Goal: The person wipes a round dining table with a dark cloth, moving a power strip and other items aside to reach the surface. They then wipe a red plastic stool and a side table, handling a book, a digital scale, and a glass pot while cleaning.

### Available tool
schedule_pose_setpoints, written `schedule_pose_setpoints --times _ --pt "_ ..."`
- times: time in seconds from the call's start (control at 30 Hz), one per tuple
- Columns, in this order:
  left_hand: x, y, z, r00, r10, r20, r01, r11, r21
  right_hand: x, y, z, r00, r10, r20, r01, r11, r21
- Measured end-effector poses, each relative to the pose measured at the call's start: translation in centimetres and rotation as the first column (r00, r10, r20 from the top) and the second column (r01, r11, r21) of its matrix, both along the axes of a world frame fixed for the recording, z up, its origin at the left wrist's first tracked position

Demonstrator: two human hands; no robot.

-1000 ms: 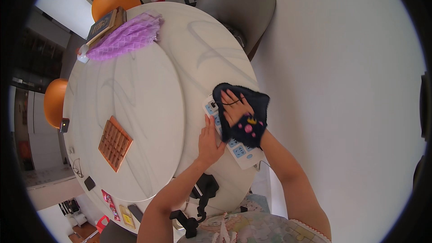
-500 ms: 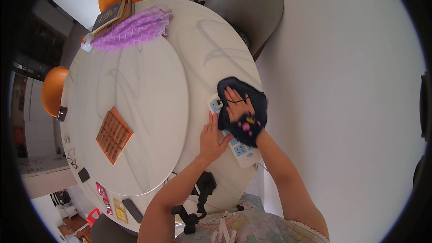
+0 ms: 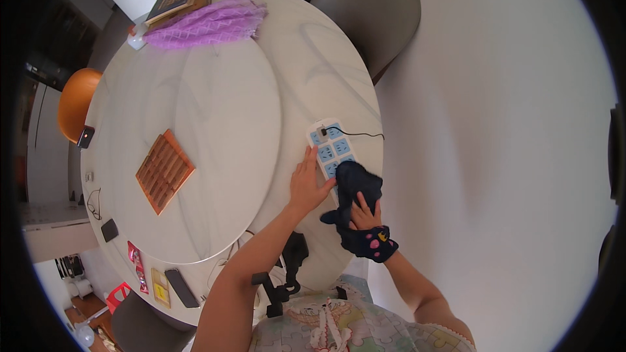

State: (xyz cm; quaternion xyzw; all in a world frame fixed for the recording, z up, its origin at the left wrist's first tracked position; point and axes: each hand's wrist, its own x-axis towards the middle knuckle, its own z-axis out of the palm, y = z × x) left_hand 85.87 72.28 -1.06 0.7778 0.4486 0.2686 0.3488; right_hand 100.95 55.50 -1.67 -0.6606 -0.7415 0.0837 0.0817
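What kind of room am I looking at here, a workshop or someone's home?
Most likely a home dining or living area. A round white table has orange chairs and a grey chair around it, with household things on it: a book, a purple cloth and a power strip.

Bright, even daylight — sharp centre, fisheye-bent dark rim.
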Motion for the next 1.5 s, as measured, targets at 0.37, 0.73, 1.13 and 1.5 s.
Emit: schedule_pose_setpoints --times 0.37,0.73,1.13,1.5 --pt "-9.2 -3.5 1.0 0.845 0.168 0.507 0.439 0.324 -0.838 -8.4 6.9 12.4 0.918 0.335 -0.212 -0.276 0.923 0.267" --pt "-4.0 5.8 9.6 0.679 0.146 -0.719 0.213 0.899 0.384 -1.7 4.2 3.2 0.915 -0.385 -0.120 0.390 0.920 0.020" --pt "3.9 9.0 4.4 0.886 0.461 0.046 -0.226 0.516 -0.826 -2.3 4.6 2.5 0.914 -0.348 -0.207 0.384 0.908 0.168" --pt "0.7 3.2 3.6 0.910 -0.204 -0.361 0.104 0.955 -0.279 -2.2 4.9 2.9 0.923 -0.343 -0.175 0.375 0.906 0.198"
